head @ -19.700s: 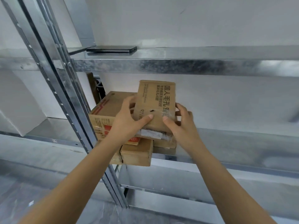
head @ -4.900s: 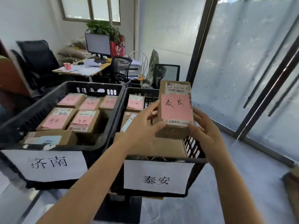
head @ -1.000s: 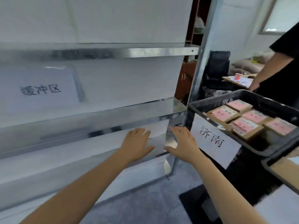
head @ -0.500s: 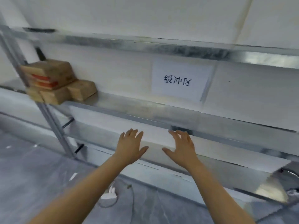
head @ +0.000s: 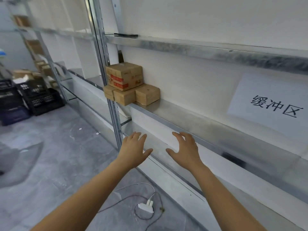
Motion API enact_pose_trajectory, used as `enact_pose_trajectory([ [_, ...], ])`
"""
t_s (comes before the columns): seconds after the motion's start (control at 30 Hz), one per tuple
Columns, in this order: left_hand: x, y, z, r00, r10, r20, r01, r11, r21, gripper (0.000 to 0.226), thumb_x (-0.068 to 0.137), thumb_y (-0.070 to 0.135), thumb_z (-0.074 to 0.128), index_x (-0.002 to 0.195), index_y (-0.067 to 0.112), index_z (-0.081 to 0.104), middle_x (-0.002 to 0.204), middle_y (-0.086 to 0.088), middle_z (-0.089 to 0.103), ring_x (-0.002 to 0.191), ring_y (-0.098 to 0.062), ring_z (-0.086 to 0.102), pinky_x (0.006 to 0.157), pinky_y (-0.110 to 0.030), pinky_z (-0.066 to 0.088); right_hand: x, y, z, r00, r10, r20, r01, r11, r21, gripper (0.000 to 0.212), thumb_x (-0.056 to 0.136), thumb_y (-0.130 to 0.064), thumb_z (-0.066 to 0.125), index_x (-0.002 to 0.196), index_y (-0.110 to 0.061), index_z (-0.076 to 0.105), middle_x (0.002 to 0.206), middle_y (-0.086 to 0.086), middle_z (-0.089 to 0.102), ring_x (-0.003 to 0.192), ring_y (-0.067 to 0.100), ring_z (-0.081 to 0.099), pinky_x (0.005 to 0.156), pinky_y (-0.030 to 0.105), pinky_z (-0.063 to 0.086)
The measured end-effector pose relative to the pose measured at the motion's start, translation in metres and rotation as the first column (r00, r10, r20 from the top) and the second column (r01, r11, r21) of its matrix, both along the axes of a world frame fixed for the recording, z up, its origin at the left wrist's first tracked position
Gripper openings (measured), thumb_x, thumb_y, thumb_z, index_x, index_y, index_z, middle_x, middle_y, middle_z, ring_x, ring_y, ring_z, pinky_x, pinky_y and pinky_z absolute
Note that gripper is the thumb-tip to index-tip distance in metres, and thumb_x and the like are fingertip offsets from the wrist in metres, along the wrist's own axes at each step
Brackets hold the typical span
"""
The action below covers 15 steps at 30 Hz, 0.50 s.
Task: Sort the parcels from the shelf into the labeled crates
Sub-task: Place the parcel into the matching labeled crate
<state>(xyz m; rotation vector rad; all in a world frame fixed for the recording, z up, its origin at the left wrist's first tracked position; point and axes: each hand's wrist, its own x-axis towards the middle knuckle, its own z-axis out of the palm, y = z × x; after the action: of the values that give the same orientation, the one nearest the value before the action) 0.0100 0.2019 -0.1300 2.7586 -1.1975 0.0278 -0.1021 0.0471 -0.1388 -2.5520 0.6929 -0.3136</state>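
While four cardboard parcels sit on the shelf [head: 191,117], the sorting is, by my judgement, not finished. In the head view, a larger parcel with red tape [head: 125,78] lies on top of three smaller plain parcels [head: 147,96] set side by side. The group is at the shelf's left end, just beside the metal upright [head: 113,105]. The rest of that shelf level shows bare metal as far as the view reaches, with a paper sign [head: 273,105] on the wall behind it. That suggests most of this level has been cleared. No labeled crate is in view, so I cannot tell how many parcels are sorted. Some black crates [head: 41,97] stand far off on the floor to the left, and no labels can be made out on them.

The left hand [head: 135,147] and the right hand [head: 185,149] are both empty, with fingers spread and relaxed and palms turned toward the rack. They hover side by side in front of the lower shelf edge, touching nothing. The parcels lie above them and off to the left, nearer the left hand and apart from both. A reach up and leftward is what the next pick calls for.
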Motion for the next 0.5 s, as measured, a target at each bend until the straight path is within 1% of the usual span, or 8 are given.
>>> enact_pose_trajectory([
  [0.17,0.064,-0.016,0.011,0.999,0.047,-0.026,-0.046,0.999,0.015,0.066,0.093,0.052,0.04,0.146,0.017,0.024,0.152,-0.008,0.026,0.14,-0.025,0.023,0.115,-0.04,0.02,0.075,-0.021,0.011,0.996,0.06,0.061,-0.061,0.998,0.008,0.066,0.087,-0.044,0.058,0.144,-0.024,0.03,0.148,0.004,0.028,0.138,0.022,0.02,0.111,0.04,0.027],
  [0.27,0.104,-0.026,0.021,0.998,0.064,-0.025,-0.065,0.998,-0.006,0.065,0.092,0.052,0.041,0.145,0.018,0.025,0.151,-0.007,0.028,0.138,-0.023,0.025,0.115,-0.039,0.022,0.121,-0.039,0.018,0.994,0.073,0.086,-0.075,0.997,0.018,0.064,0.088,-0.042,0.058,0.143,-0.023,0.032,0.147,0.004,0.029,0.137,0.022,0.022,0.11,0.04,0.028],
  [0.4,0.151,-0.03,0.028,0.995,0.099,-0.029,-0.1,0.994,-0.052,0.064,0.093,0.05,0.042,0.145,0.017,0.027,0.15,-0.003,0.03,0.137,-0.021,0.027,0.114,-0.036,0.023,0.183,-0.047,0.022,0.986,0.104,0.132,-0.116,0.99,0.085,0.061,0.087,-0.039,0.061,0.141,-0.022,0.036,0.144,0.004,0.034,0.136,0.021,0.025,0.109,0.042,0.03],
  [0.5,0.177,-0.033,0.024,0.993,0.107,-0.052,-0.11,0.992,-0.067,0.063,0.093,0.049,0.042,0.145,0.016,0.027,0.149,-0.003,0.032,0.137,-0.02,0.028,0.114,-0.035,0.023,0.217,-0.047,0.015,0.985,0.112,0.127,-0.131,0.98,0.15,0.063,0.087,-0.036,0.061,0.142,-0.02,0.035,0.144,0.005,0.035,0.137,0.022,0.026,0.109,0.041,0.03],
])
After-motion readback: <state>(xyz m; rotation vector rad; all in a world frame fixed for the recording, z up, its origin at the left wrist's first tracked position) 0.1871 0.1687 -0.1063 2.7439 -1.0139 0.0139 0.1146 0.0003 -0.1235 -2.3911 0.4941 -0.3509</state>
